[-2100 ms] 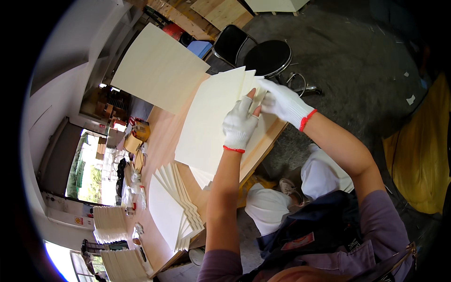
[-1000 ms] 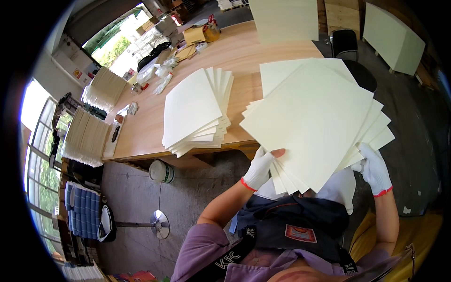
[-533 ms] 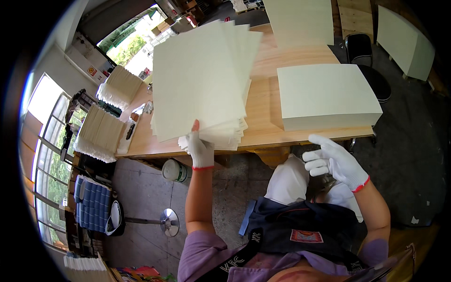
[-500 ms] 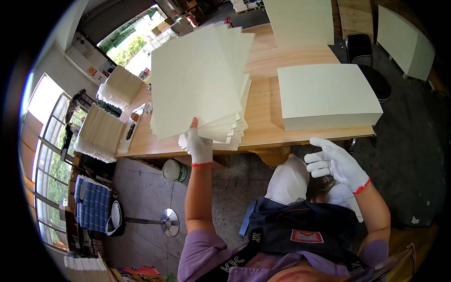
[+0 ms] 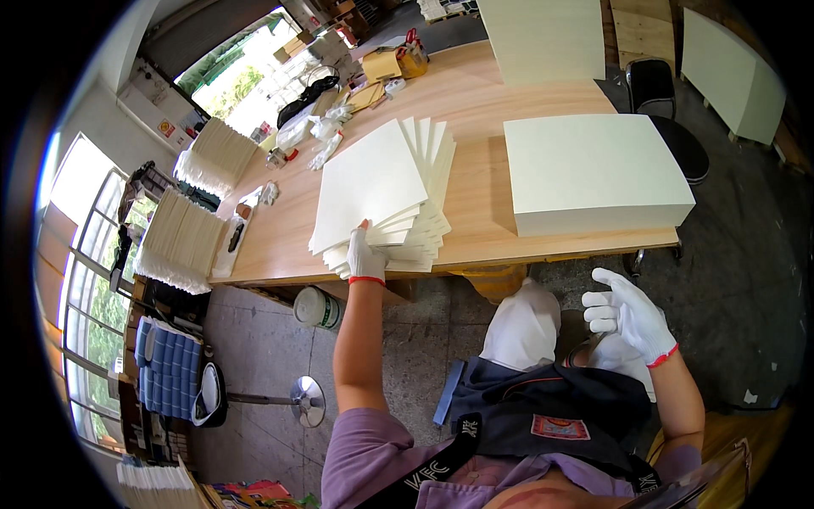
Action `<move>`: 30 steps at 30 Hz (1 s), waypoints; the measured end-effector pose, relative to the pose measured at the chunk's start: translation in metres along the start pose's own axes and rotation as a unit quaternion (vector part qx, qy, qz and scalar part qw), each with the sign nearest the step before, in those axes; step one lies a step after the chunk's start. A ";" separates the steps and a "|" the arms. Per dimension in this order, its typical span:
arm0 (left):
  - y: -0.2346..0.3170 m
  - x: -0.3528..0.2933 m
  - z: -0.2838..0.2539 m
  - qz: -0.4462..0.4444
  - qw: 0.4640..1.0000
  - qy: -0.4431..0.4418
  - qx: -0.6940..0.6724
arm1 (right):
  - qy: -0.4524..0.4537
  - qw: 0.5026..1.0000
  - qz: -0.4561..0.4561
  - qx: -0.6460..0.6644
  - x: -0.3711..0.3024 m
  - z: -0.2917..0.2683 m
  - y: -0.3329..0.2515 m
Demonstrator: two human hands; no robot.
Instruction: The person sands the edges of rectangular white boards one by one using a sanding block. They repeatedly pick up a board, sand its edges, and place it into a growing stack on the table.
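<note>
Off-white paper sheets (image 5: 369, 182) lie fanned out in a stepped pile on the left half of the wooden table. At the pile's near edge my left hand (image 5: 366, 257), in a white knit glove with a bare thumb tip, grips some sheets with the thumb on top; its other fingers are mostly hidden. My right hand (image 5: 632, 316), also gloved in white with a red cuff, hovers over my lap in front of the table. Its fingers are stretched out and it holds nothing. A squared block of the same paper (image 5: 598, 165) sits on the table's right side.
The wooden table (image 5: 475, 191) spans the view, with bundled paper stacks (image 5: 178, 237) along its left side. Plastic bags (image 5: 326, 136) and a yellow box (image 5: 394, 64) lie farther back. Below stand a white bucket (image 5: 317, 307) and a round metal stool base (image 5: 307, 401). A black chair (image 5: 670, 140) is right.
The raised fan of sheets in my left hand has come down onto the pile, uncovering items at the back of the table. My right hand has shifted slightly right and down.
</note>
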State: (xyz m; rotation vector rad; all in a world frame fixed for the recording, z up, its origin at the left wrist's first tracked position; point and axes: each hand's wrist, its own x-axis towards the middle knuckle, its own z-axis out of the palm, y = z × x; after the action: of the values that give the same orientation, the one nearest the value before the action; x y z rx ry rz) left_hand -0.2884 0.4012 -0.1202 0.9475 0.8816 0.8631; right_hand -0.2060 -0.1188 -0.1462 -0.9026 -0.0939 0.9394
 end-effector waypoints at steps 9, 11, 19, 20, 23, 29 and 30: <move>-0.017 0.026 -0.004 -0.016 0.994 0.004 -0.105 | 0.028 1.000 -0.003 0.013 -0.002 -0.015 0.010; -0.015 0.027 -0.007 -0.039 0.991 0.000 -0.124 | 0.035 0.999 -0.005 0.011 -0.002 -0.017 0.012; -0.008 -0.048 -0.028 -0.072 0.948 -0.070 -0.303 | 0.111 0.994 0.002 0.003 -0.015 -0.025 0.022; -0.012 -0.069 -0.029 -0.066 0.948 -0.051 -0.306 | 0.115 0.993 -0.003 -0.007 -0.018 -0.028 0.021; -0.056 -0.132 -0.023 -0.051 0.961 -0.043 -0.269 | 0.124 0.991 -0.039 -0.042 -0.036 -0.057 0.015; -0.115 -0.196 0.047 0.226 0.851 -0.455 0.132 | 0.236 0.933 -0.213 -0.171 -0.028 -0.105 -0.069; -0.107 -0.214 0.084 0.293 0.798 -0.488 0.200 | 0.259 0.916 -0.246 -0.183 -0.023 -0.127 -0.085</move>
State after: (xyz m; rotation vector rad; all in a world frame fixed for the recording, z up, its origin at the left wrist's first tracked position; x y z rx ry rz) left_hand -0.2714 0.1493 -0.1414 1.8594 -0.1838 0.5447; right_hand -0.1091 -0.2384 -0.1610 -1.3718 -0.0393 0.1910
